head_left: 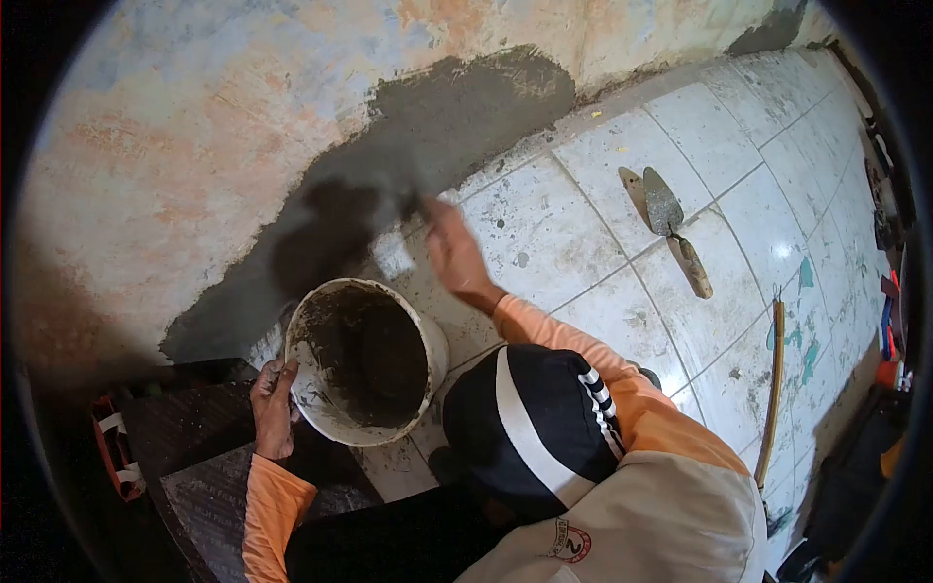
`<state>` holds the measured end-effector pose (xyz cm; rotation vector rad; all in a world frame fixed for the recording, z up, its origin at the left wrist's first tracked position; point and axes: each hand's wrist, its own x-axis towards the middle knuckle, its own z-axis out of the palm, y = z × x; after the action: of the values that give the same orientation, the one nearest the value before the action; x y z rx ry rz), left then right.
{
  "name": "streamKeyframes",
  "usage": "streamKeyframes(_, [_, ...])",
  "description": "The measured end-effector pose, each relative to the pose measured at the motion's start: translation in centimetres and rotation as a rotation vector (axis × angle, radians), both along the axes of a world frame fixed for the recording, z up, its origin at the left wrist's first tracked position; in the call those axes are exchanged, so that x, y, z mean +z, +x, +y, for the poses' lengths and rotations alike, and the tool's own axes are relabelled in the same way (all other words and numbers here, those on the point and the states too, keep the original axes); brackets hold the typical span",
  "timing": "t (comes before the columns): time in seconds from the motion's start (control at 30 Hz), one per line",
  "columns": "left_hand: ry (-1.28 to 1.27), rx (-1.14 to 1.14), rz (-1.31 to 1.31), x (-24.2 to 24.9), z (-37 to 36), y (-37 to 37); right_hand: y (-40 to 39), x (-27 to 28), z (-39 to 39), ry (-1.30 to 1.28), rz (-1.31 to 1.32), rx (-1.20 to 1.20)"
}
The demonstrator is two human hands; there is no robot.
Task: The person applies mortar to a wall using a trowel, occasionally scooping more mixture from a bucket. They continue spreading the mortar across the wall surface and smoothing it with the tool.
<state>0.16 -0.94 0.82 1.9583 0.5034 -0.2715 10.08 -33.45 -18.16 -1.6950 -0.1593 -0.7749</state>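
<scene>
At the near side, one person in a black cap (486,428) with a white band leaned over the work, with two orange sleeves showing. To the near left lay a dark patterned board (219,505). Just beyond it, one bucket (438,342) stood tilted, its mouth showing and dark grey mortar (389,364) coating its inside. The left hand (273,408) was closed on the bucket's left rim, fingers curled over the edge, so the bucket lay directly to the right of that hand. The right hand (455,251) was beyond the bucket and slightly right of it, apart from it, close to the wall (185,126); motion blur hid how far it was open and what it held. On the right, one wooden stick (774,398) lay on the tiled floor (554,219), and farther off, one trowel (663,207) rested well apart from both hands. Two grey patches marked the wall: one large patch (466,107) beyond the right hand, and one small patch (768,34) at the far right.
</scene>
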Motion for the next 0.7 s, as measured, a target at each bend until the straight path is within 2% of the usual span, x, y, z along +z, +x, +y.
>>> streamKeyframes(0.03, [-0.028, 0.001, -0.004, -0.4, 0.6, -0.1, 0.5, -1.4, -1.0, 0.199, 0.168, -0.109])
streamKeyframes(0.07, [-0.057, -0.005, -0.008, -0.7, 0.9, -0.2, 1.5, -1.9, -3.1, 0.358, 0.136, -0.168])
streamKeyframes(0.1, [-0.059, -0.011, -0.009, -0.8, 0.8, 0.0, 2.9, -4.9, -5.2, 0.582, 0.296, -0.135])
streamKeyframes(0.13, [-0.032, 0.006, -0.005, -0.8, 0.8, 0.0, 3.4, -4.7, -6.4, 0.809, 0.214, -0.116])
streamKeyframes(0.23, [-0.028, 0.012, -0.001, -1.0, 1.1, 0.2, 5.8, -6.5, -9.7, 1.069, 0.421, -0.080])
streamKeyframes(0.37, [-0.046, 0.000, 0.005, -0.8, 1.0, 0.1, 8.7, -8.5, -9.9, 1.172, 0.465, -0.026])
streamKeyframes(0.57, [-0.009, 0.009, -0.010, -0.9, 1.0, 0.1, 11.7, -4.5, -9.0, 1.270, 0.334, -0.103])
streamKeyframes(0.63, [-0.019, 0.017, -0.012, -1.0, 1.3, 0.2, 12.0, -3.5, -8.7, 1.142, 0.351, -0.007])
streamKeyframes(0.7, [-0.034, 0.019, -0.005, -1.2, 1.2, 0.3, 11.6, -1.5, -8.4, 1.155, 0.346, 0.007])
